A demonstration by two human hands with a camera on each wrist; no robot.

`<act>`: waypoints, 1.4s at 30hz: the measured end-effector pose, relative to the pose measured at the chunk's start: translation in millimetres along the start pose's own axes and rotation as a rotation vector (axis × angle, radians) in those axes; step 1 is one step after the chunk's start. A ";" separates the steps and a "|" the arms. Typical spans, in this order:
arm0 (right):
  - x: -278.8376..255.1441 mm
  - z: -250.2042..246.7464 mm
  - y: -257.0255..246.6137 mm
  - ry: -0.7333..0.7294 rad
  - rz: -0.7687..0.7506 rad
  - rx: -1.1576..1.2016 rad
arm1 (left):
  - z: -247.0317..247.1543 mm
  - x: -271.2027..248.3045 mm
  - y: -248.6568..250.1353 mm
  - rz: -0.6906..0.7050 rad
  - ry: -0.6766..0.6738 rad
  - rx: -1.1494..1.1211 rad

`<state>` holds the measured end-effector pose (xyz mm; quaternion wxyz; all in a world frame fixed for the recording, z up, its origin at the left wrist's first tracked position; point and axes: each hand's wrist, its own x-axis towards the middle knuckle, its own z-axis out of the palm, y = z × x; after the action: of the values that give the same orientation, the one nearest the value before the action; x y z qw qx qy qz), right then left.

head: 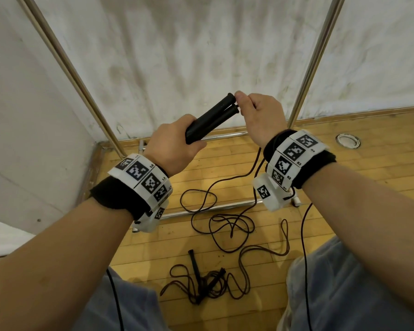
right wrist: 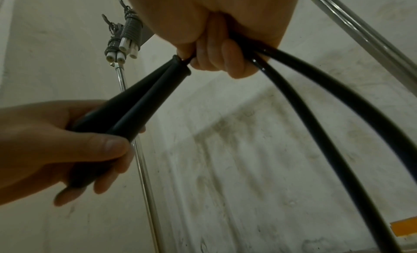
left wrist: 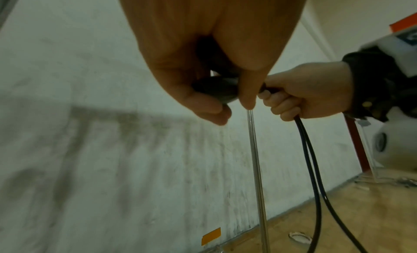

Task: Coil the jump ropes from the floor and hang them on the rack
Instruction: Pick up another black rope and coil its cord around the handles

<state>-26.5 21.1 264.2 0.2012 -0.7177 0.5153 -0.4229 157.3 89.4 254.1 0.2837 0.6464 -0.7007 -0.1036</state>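
I stand on a yellow wooden floor of narrow boards, facing a scuffed, stained white wall with a wooden skirting strip along its foot. My left hand is wrapped around the lower ends of two black handles held side by side, thumb pressed across them. My right hand is curled at the handles' far tips, its fingers closed around the two strands of black cord that leave them. That cord drops behind my right wrist and lies in loose loops on the floor, crossing the lower bar of the rack. The metal rack rises in front of me as two shiny uprights against the wall, with its base rails on the floor. In the right wrist view, a wound rope with white handles hangs high on the rack. A second jump rope lies in a tangled heap with its handles near my knees, apart from the loops of the first. A round metal floor fitting sits near the right upright, and a strip of orange tape is stuck low on the wall.
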 end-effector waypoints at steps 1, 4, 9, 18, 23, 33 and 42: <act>0.1 -0.5 -0.2 0.003 0.004 0.010 | -0.7 0.8 0.9 -0.001 -0.034 -0.033; 1.7 -2.3 -1.6 0.009 0.045 0.102 | -7.7 3.6 3.8 -0.052 -0.161 -0.269; -2.1 -1.4 -7.7 -0.089 0.134 0.374 | -14.1 3.1 10.7 -0.162 -0.152 -0.699; -23.7 20.5 -19.6 -0.392 0.202 0.495 | -16.9 15.4 19.3 -0.414 0.099 -1.033; -25.8 18.7 -16.2 -0.200 0.190 0.428 | -20.9 18.8 19.1 -0.490 0.103 -1.177; -47.2 36.1 -27.6 -0.607 0.084 0.216 | -12.1 19.1 28.3 -0.510 0.035 -1.303; -58.2 43.6 -27.6 -0.672 0.100 0.138 | -21.7 27.4 30.4 -0.537 0.380 -1.234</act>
<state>18.2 78.3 236.5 0.4282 -0.7754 0.4250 -0.1864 143.0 72.1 294.7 0.6812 0.5248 -0.2683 -0.4342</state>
